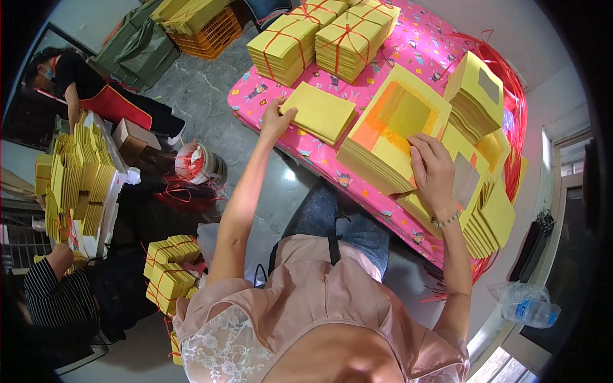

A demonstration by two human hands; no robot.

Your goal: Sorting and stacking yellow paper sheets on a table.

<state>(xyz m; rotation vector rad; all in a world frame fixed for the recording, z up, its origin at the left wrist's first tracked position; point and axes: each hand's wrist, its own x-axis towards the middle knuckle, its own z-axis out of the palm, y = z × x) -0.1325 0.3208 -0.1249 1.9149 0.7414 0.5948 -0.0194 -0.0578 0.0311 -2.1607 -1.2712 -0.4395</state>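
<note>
My left hand [278, 119] is closed on the left end of a small flat stack of plain yellow joss paper [317, 111], thumb on top. That stack lies near the edge of a table with a pink patterned cover [246, 92]. To its right stands a taller stack of joss paper [405, 112] whose top sheet has an orange print and a gold-coloured square. My right hand [434, 166] rests on that stack's right side. Its fingers are bent together on the top sheet, with the thumb by the near edge; how many sheets they grip is hidden.
Bundles tied with red string [281, 48] stand at the table's far side. Fanned yellow stacks [476, 96] and red strands [514, 108] lie at right. Two people work at left beside piled yellow paper [80, 166]; a bucket [201, 163] and tied bundles [171, 268] are on the floor.
</note>
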